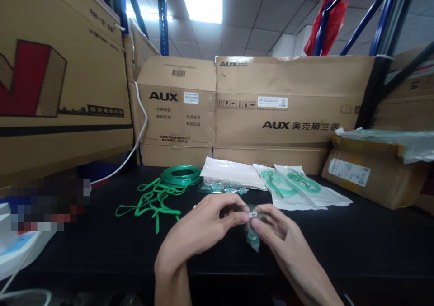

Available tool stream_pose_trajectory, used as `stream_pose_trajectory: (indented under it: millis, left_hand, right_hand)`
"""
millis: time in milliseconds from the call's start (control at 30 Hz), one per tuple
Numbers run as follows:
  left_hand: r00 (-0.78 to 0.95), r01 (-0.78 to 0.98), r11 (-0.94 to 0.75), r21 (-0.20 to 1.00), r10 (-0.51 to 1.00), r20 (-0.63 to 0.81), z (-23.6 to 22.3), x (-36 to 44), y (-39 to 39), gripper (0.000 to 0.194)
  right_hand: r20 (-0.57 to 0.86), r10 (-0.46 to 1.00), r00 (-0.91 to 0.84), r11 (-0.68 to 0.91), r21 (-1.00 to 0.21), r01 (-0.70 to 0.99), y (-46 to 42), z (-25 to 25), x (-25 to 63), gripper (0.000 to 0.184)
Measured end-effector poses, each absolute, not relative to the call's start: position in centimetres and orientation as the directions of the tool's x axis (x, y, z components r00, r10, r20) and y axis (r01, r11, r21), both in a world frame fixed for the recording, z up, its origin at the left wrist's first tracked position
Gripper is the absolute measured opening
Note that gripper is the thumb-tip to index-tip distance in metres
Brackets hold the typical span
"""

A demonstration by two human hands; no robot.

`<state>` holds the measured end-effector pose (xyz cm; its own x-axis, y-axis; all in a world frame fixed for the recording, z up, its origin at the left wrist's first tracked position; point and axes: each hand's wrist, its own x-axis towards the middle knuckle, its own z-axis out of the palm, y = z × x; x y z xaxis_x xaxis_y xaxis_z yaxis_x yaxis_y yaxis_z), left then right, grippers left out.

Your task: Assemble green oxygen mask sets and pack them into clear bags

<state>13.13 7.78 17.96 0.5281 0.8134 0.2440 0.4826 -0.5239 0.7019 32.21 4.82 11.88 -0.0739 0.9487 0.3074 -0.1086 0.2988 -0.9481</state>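
Both of my hands are raised over the near part of the black table, closed on a clear green oxygen mask (pixel 252 240). My left hand (pixel 209 222) pinches one side of it between thumb and fingers. From the other side, my right hand (pixel 278 229) grips it the same way. A small pale metal-looking strip (pixel 252 215) shows between the two thumbs. The mask's narrow end points down below the fingers, while much of its body is hidden by them.
Green elastic straps (pixel 162 202) and coiled green tubing (pixel 181 176) lie at the left. Behind my hands sit white packets (pixel 233 172) and bagged clear parts (pixel 220 188). Sealed pouches with tubing (pixel 308 184) lie right of them. Cardboard boxes (pixel 288 138) wall the back; another box (pixel 369 172) stands right.
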Motion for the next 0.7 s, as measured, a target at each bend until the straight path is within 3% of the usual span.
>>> stream_pose_trajectory:
  millis: [233, 700]
  left_hand:
    - [0.520, 0.362, -0.530, 0.767, 0.798, 0.306, 16.7, 13.0, 8.0, 0.012]
    - [0.435, 0.431, -0.536, 0.726, 0.828, 0.354, 16.2, 13.9, 8.3, 0.009]
  right_hand:
    - [0.334, 0.942, -0.024, 0.334, -0.942, -0.002, 4.8, 11.5, 32.8, 0.029]
    - [0.397, 0.910, 0.119, 0.393, -0.918, 0.053, 4.9, 11.7, 31.9, 0.027]
